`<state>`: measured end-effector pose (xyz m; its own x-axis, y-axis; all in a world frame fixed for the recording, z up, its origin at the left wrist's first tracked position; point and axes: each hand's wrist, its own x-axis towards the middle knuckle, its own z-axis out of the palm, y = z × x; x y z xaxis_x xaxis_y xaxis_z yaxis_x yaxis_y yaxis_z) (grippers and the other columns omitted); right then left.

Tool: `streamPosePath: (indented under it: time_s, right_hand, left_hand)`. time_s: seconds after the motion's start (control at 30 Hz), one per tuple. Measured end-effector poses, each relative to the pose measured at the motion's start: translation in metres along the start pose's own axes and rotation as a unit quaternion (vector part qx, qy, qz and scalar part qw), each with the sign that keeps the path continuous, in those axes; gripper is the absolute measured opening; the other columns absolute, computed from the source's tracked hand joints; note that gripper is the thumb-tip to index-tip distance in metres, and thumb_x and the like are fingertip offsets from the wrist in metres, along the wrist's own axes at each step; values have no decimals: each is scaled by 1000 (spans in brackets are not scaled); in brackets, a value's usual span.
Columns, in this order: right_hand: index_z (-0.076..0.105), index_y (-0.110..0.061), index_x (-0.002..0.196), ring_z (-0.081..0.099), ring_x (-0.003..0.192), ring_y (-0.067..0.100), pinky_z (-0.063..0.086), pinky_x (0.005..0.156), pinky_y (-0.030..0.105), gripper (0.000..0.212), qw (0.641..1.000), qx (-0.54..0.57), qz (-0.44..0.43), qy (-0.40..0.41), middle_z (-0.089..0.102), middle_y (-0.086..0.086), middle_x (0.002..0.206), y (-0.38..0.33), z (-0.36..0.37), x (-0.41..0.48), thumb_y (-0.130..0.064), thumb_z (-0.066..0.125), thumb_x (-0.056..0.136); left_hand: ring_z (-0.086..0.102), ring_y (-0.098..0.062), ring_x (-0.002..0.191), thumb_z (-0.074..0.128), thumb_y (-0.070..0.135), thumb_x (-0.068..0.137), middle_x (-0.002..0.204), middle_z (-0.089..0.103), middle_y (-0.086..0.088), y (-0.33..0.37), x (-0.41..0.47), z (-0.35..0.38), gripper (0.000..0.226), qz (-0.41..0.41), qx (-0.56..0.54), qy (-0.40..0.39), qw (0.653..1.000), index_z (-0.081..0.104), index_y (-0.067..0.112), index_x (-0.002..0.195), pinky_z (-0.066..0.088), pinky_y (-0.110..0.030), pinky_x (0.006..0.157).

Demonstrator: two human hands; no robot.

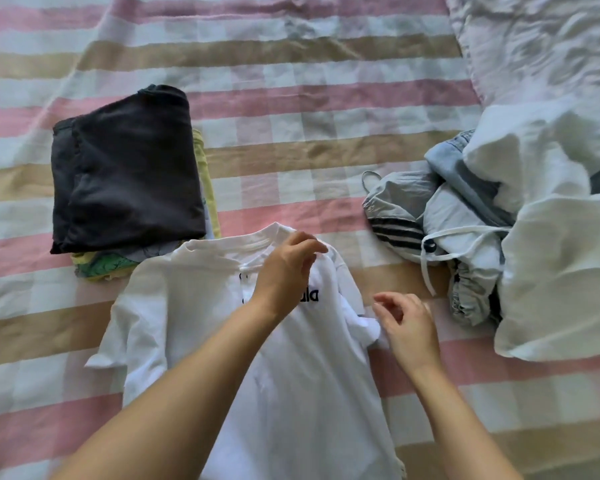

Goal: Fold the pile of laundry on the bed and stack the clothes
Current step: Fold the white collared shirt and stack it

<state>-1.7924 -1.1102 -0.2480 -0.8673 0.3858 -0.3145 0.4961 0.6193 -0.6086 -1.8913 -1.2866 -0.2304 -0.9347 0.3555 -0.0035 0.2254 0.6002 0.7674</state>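
White T-shirt [194, 306] lying flat for folding | left hand [286, 271], right hand [411, 329] hovering at its sleeve | fingers [310, 244] loosely curled, holding nothing

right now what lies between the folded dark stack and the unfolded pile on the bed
Mostly bare striped sheet; nearer the person, the collar end of the white t-shirt reaches into that gap. The head view shows it.

Likely a home bedroom: a striped bedsheet [291, 150], rumpled duvet [534, 46], laundry heap [465, 216].

white shirt [291, 393] hem cut off, print [310, 295] part-hidden
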Motion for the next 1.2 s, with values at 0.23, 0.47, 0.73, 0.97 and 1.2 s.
streamPosePath:
  time_s: [0.23, 0.47, 0.73, 0.97, 1.2]
  right_hand:
    - [70, -23, 92, 47, 95, 19, 33, 74, 26, 20, 999, 10, 27, -30, 61, -2, 92, -4, 13, 8, -39, 60, 85]
    - [60, -12, 80, 53, 82, 17, 35, 68, 25, 11, 984, 158, 54, -68, 61, 8, 89, -20, 7, 11, -19, 58, 88]
    - [63, -6, 72, 57, 79, 0, 44, 75, 21, 16, 954, 301, -17, 6, 65, 9, 81, -36, -32, 36, -10, 61, 88]
    - [55, -8, 126, 55, 103, 26, 40, 88, 29, 42, 996, 25, -19, 80, 56, 11, 115, -6, -24, 38, -5, 60, 84]
    - [46, -10, 135, 53, 105, 33, 44, 88, 37, 53, 988, -79, -35, 131, 47, 18, 123, 9, -4, 31, 1, 56, 84]
  left_hand:
    - [48, -17, 105, 56, 24, 91, 113, 63, 7, 11, 50, 24, 24, 70, 237, -247, 937, 66, 27, 113, 43, -32, 81]
    - [47, -3, 74, 64, 10, 84, 83, 60, 3, 5, 38, 4, 3, 7, 69, -175, 982, 66, 11, 82, 35, -20, 66]
    - [54, -6, 39, 52, 2, 90, 61, 53, -1, 23, 48, 27, 20, -94, -115, -35, 988, 48, 16, 76, 39, -16, 43]
    - [59, -23, 89, 54, -4, 86, 102, 59, -8, 13, 43, 60, 22, -131, -62, 8, 989, 62, 3, 105, 43, -22, 81]
    - [33, -28, 132, 57, 9, 87, 147, 36, -9, 10, 18, 65, 47, 8, 106, -98, 989, 49, 12, 133, 30, -37, 106]
